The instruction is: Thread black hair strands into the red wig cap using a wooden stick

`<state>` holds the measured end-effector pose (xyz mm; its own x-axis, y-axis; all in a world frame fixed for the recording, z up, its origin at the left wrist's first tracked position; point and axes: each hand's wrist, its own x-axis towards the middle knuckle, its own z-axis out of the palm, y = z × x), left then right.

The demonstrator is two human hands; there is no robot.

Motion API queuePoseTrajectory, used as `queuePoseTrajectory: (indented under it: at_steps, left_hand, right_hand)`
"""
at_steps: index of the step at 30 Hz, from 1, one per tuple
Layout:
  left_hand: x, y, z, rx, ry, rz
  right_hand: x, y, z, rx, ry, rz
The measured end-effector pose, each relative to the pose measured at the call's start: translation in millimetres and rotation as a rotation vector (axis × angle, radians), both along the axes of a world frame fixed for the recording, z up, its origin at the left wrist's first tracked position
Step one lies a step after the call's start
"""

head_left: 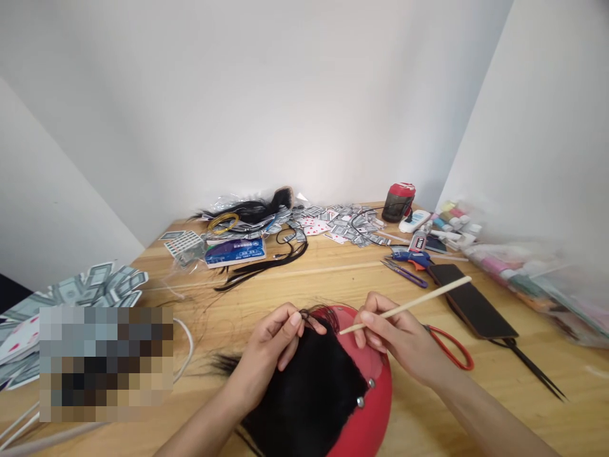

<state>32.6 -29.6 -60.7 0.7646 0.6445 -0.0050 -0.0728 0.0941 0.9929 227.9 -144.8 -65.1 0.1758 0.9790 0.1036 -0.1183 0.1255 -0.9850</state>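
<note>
A black hairpiece (pixel 304 387) lies over a red rounded form (pixel 380 412), with two metal pins (pixel 366 393) at its right edge. At the far edge of the hair, my left hand (pixel 280 336) pinches a small lock of black strands, its forefinger stretched over the form. Between the thumb and fingers of my right hand (pixel 385 327) is a thin pale wooden stick (pixel 428 297). The stick slants up to the right; its lower end is close to the left fingertips, and whether a fine tip touches the hair is too small to tell.
Red-handled scissors (pixel 451 348) and a black flat block (pixel 471 301) lie right of the form, near purple snips (pixel 404 273) and a blue glue gun (pixel 412 257). Playing cards (pixel 352 225), loose hair (pixel 257 208) and a blue packet (pixel 235 252) lie farther back.
</note>
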Motion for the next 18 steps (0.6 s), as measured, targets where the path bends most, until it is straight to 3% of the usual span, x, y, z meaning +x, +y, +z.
queuePoseTrajectory:
  at_steps: [18]
  left_hand:
    - [-1.5, -2.6, 1.4, 0.087, 0.033, -0.015]
  right_hand:
    - [0.4, -1.8, -6.0, 0.019, 0.015, -0.048]
